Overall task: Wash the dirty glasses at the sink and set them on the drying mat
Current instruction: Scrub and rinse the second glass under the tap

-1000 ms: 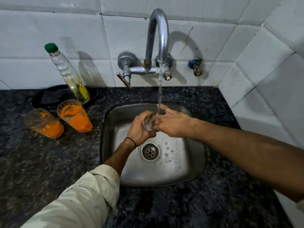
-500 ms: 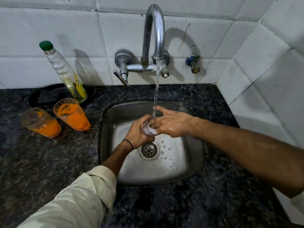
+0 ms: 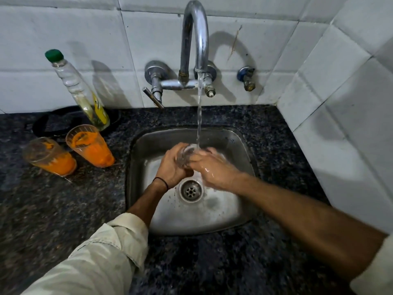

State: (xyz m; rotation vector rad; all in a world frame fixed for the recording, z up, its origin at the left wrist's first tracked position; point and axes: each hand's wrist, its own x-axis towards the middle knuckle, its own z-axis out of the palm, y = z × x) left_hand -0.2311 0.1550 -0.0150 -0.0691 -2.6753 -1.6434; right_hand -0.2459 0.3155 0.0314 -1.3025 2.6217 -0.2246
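A clear glass [image 3: 185, 155] sits between both hands over the steel sink [image 3: 231, 211], its mouth under the running stream from the tap [image 3: 194, 37]. My left hand [image 3: 171, 167] wraps around its left side. My right hand [image 3: 212, 167], wet, grips it from the right, fingers over the rim side. Two dirty glasses smeared with orange residue stand on the counter to the left: one [image 3: 90, 145] nearer the sink, another [image 3: 49, 156] further left.
A bottle with a green cap [image 3: 78, 90] leans against the tiled wall behind the dirty glasses, with a dark round mat or plate [image 3: 53, 122] beside it. Dark speckled granite counter [image 3: 53, 209] surrounds the sink. A tiled wall [image 3: 340, 103] closes the right side.
Both hands have turned the glass so its mouth now faces up under the stream; the hands shifted slightly. The dirty glasses have stayed put.
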